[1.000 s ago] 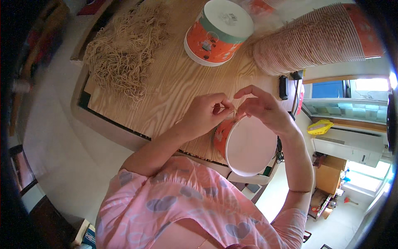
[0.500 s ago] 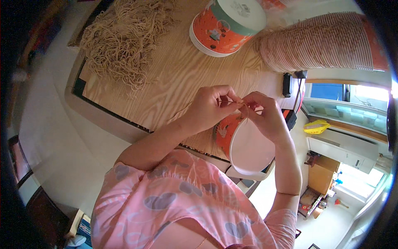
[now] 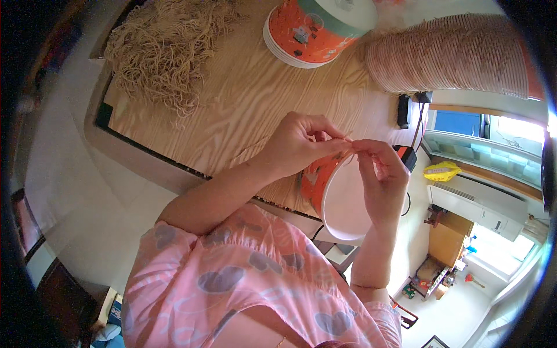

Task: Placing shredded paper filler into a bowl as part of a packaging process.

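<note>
My left hand point(image 3: 301, 142) and my right hand point(image 3: 380, 180) meet fingertip to fingertip, both pinching a thin tan cord point(image 3: 350, 158). A small curve of the cord hangs below the fingertips, and the fingers hide most of the rest. Right below my hands is an orange printed paper bucket point(image 3: 318, 180), with its white mouth turned toward me and its side on the table edge. My right hand and wrist cover part of its opening. A loose strand point(image 3: 255, 143) lies on the wood beside my left wrist.
A tangled heap of tan cords point(image 3: 159, 55) lies on the wooden table point(image 3: 243, 75) at far left. An orange and green bucket point(image 3: 313, 29) stands upside down at the back. At right lies a long stack of nested buckets point(image 3: 452, 55) with cords along it. Black devices point(image 3: 403, 111) with cables sit near the edge.
My fingertips have moved slightly right and up, and the right hand has turned more upright, its fingers drawn together. The cord between the hands shows less. The view has shifted a little.
</note>
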The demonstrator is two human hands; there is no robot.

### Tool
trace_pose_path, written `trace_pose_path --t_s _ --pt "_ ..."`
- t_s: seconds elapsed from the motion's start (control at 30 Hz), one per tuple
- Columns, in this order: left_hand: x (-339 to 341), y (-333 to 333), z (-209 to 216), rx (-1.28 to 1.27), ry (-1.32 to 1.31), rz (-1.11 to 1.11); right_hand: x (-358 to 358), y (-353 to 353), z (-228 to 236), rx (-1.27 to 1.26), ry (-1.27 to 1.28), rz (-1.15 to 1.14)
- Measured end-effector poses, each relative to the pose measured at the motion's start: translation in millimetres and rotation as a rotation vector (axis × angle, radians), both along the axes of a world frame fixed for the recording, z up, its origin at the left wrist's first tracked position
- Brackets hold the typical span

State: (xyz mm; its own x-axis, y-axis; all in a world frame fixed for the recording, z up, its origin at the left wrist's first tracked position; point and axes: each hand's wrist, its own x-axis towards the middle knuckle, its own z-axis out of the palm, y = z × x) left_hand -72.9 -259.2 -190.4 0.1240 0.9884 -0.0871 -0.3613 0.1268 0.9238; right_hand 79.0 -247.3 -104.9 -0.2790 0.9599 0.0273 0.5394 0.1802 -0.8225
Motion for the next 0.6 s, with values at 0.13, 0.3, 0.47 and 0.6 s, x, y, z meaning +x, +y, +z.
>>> trace_pose_path --t_s 0.13,0.3,0.47,0.6 --pt "5.4 -1.4 -3.2 0.080 0.008 0.106 -3.8 -4.3 0.8 0.048 -0.009 -0.020" --pt "6.1 0.1 -5.7 0.060 -0.018 0.127 -9.2 -5.0 -5.6 0.095 -0.018 -0.122" --pt "0.3 1.1 -3.1 -0.112 0.051 0.002 -17.6 -2.2 -6.0 0.147 -0.070 -0.133" --pt "1.7 3.5 -8.2 -0.038 -0.109 0.033 -26.8 -4.9 -2.3 0.197 -0.009 -0.155"
